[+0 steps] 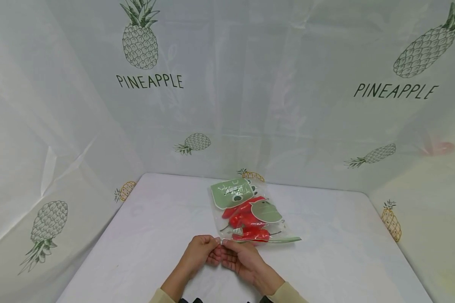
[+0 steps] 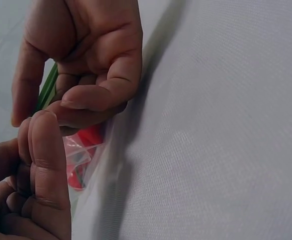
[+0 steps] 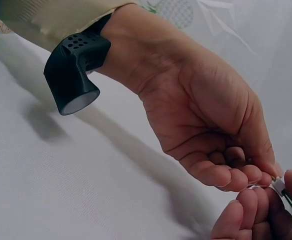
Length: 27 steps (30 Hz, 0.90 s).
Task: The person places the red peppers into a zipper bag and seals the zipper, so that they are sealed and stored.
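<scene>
A clear zip bag (image 1: 231, 193) with green cartoon prints lies at the middle of the table, its green zip strip (image 1: 286, 240) towards me. Inside it are several red chili peppers (image 1: 246, 221) with dark stems. At the bag's near left corner, my left hand (image 1: 201, 251) pinches the end of the zip between thumb and fingers. My right hand (image 1: 246, 261) meets it there and pinches the zip edge just to the right. A small white zip slider (image 3: 279, 185) shows between the fingertips in the right wrist view. The fingers hide part of the zip strip.
A white cloth covers the table (image 1: 345, 235). Pale curtains (image 1: 269, 105) printed with pineapples hang behind it and at both sides. A black wrist camera (image 3: 76, 75) sits on my left wrist, below a beige sleeve (image 3: 51, 20).
</scene>
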Motion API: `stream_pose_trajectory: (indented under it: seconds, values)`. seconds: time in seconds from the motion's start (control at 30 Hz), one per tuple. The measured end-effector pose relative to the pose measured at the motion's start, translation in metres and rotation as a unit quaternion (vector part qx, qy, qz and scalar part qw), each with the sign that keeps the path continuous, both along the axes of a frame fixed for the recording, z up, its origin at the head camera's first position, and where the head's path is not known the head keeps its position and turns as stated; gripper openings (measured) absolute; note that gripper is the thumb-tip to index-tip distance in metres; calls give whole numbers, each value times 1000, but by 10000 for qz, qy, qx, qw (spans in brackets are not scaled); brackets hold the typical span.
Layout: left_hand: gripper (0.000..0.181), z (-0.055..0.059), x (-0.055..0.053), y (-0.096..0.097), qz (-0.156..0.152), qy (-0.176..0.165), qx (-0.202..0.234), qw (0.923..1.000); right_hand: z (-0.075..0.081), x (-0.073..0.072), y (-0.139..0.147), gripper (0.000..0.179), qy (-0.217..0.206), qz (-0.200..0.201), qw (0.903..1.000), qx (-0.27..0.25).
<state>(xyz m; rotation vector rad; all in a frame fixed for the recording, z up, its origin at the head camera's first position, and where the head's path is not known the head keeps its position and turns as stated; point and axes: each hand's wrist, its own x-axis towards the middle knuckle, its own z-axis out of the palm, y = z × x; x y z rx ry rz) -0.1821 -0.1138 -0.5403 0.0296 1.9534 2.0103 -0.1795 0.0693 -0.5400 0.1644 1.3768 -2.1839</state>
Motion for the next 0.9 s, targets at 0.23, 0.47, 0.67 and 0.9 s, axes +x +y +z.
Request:
stream_pose_trajectory:
  seconds: [0.23,0.47,0.67,0.9]
  values:
    - [34,0,0,0,-24,-25,-1,10000,1,0,-1,25,-43,-106,9999,39]
    - [33,2,1,1,-8,3,-12,10000,0,-1,-2,26,-93,-205,9997,23]
    - [31,2,2,2,63,54,5,10000,-1,-1,-1,22,-26,-265,9996,-13]
    - [30,3,0,2,180,77,51,9998,-1,-2,1,16,-52,-368,9993,-34]
